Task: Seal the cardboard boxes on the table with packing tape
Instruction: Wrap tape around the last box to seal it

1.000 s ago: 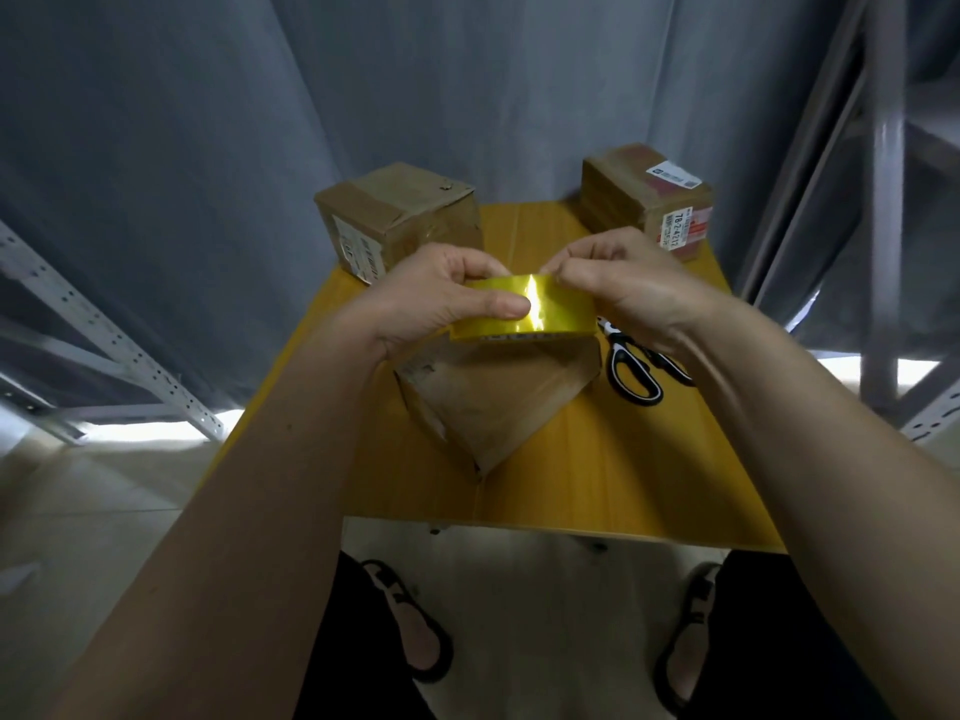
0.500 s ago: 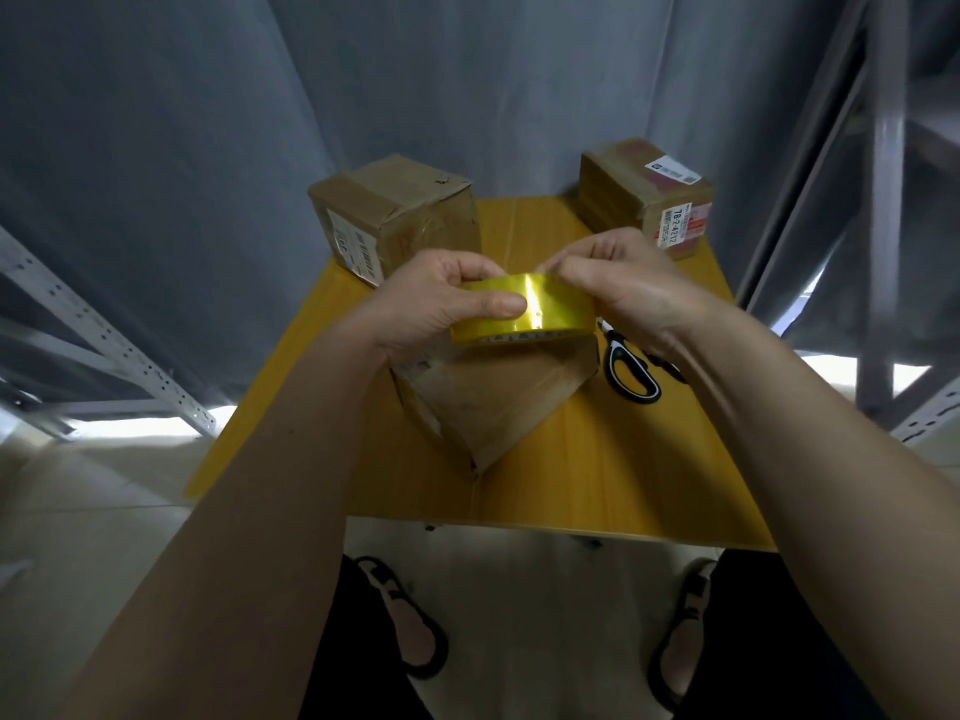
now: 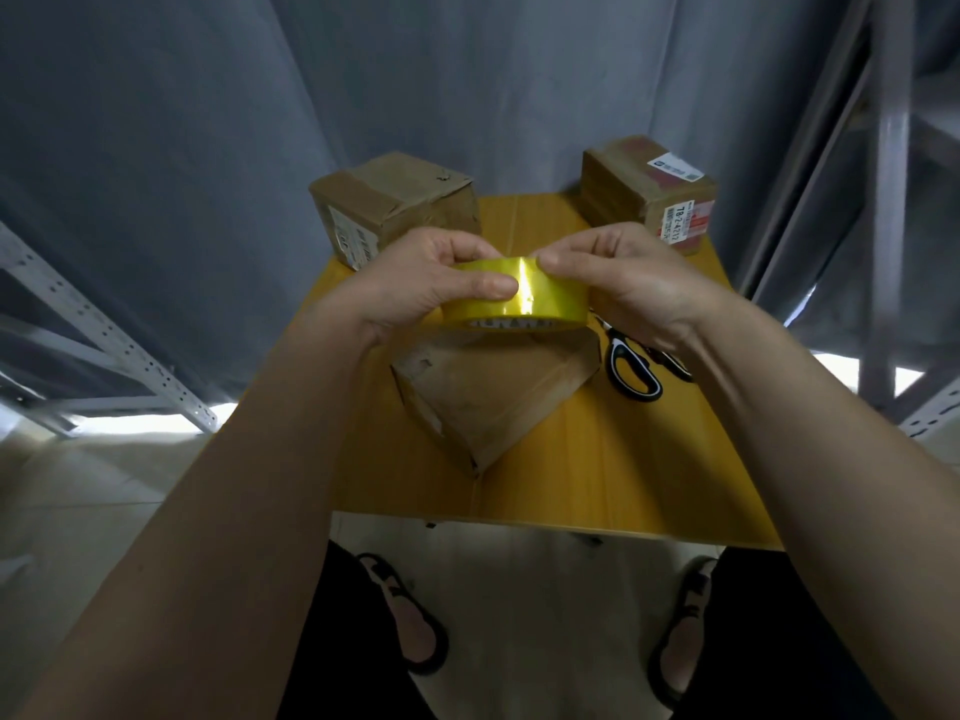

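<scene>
We see a glossy yellow tape roll (image 3: 524, 293) with a bright white glare stripe and dark lettering along its lower rim. We note three brown cardboard boxes: the near box (image 3: 493, 392) plain and scuffed, the far left box (image 3: 395, 205) bearing a white label, the far right box (image 3: 649, 192) bearing red-and-white labels. The table (image 3: 597, 475) is orange-yellow. The scissors (image 3: 634, 368) have black-and-white handles. The curtain (image 3: 208, 122) is grey-blue.

Readable text, as you look down:
- Far right box (image 3: 649, 192), red-and-white side label (image 3: 678, 228): "78-2-4212" or close to it; its smaller print is illegible.
- Same box, white top sticker (image 3: 675, 167): too small.
- Far left box (image 3: 389, 205), side label (image 3: 353, 239): blurred.
- Tape roll (image 3: 519, 298), lettering on the core edge: unreadable.
</scene>
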Tool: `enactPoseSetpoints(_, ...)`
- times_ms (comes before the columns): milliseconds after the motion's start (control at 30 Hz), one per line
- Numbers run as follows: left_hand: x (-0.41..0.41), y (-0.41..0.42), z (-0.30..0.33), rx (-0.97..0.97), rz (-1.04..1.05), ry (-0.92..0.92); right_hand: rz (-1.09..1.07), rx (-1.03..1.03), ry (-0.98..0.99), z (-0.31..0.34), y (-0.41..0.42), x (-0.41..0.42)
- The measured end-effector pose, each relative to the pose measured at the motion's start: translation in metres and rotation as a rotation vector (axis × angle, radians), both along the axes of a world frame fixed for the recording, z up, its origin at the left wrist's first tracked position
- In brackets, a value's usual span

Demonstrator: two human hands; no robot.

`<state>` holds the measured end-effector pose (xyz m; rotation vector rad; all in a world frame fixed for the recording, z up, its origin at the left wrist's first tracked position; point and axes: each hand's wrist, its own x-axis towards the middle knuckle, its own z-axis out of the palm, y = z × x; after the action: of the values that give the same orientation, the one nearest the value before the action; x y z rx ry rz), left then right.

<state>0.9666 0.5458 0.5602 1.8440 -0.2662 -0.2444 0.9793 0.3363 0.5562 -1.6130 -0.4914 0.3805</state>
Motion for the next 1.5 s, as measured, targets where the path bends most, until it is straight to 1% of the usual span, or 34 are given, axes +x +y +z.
enactPoseSetpoints(100, 0.002, 0.003, 0.002, -0.025, 0.008, -0.012, 0.024, 0.025, 0.014, 0.003, 0.002, 0.000)
enactPoseSetpoints(233, 0.000, 0.006, -0.002, -0.017, 0.008, -0.011, -0.008, -0.002, -0.031, 0.002, 0.006, -0.001)
enactPoseSetpoints(333, -0.005, 0.005, -0.002, 0.019, -0.006, -0.004, 0.042, 0.002, -0.009, 0.000, 0.003, -0.002)
enactPoseSetpoints(400, -0.007, 0.006, 0.000, 0.086, -0.043, -0.004, 0.061, 0.028, 0.006, -0.001, 0.001, -0.003)
enactPoseSetpoints(467, -0.007, 0.003, 0.006, 0.207, -0.095, 0.013, 0.006, 0.030, -0.024, -0.002, 0.002, -0.004)
enactPoseSetpoints(533, -0.006, -0.003, 0.012, 0.317, -0.071, 0.020, -0.057, -0.033, -0.120, -0.002, 0.007, -0.006)
enactPoseSetpoints(600, -0.007, -0.010, 0.011, 0.384, -0.022, 0.002, -0.052, -0.115, -0.200, -0.001, 0.007, -0.007)
enactPoseSetpoints(667, -0.009, -0.013, 0.006, 0.348, -0.033, -0.022, 0.003, -0.163, -0.200, 0.001, 0.003, -0.006)
enactPoseSetpoints(733, -0.011, -0.013, 0.002, 0.273, -0.046, -0.044, -0.021, -0.176, -0.187, -0.001, 0.001, -0.004)
enactPoseSetpoints(767, -0.012, -0.012, 0.000, 0.235, -0.034, -0.042, -0.083, -0.187, -0.221, -0.003, 0.003, -0.002)
enactPoseSetpoints(833, -0.012, -0.014, -0.001, 0.144, 0.007, -0.005, -0.213, -0.255, -0.354, -0.007, 0.013, -0.001)
enactPoseSetpoints(900, -0.013, -0.016, 0.000, 0.092, -0.005, 0.029, -0.275, -0.283, -0.462, -0.012, 0.022, -0.002)
enactPoseSetpoints(1000, -0.014, -0.016, 0.002, 0.133, -0.048, 0.062, -0.374, -0.281, -0.561, -0.020, 0.025, -0.002)
enactPoseSetpoints(1100, -0.016, -0.019, 0.006, 0.137, -0.017, 0.076, -0.435, -0.282, -0.629, -0.023, 0.029, -0.001)
enactPoseSetpoints(1300, -0.020, -0.013, 0.005, 0.018, -0.042, 0.121, -0.447, -0.264, -0.578, -0.021, 0.029, 0.001)
enactPoseSetpoints(1367, -0.019, -0.016, 0.004, 0.023, -0.013, 0.123, -0.466, -0.276, -0.585, -0.021, 0.030, 0.002)
enactPoseSetpoints(1500, -0.017, -0.031, 0.002, 0.104, 0.126, 0.031, -0.506, -0.290, -0.615, -0.023, 0.032, 0.003)
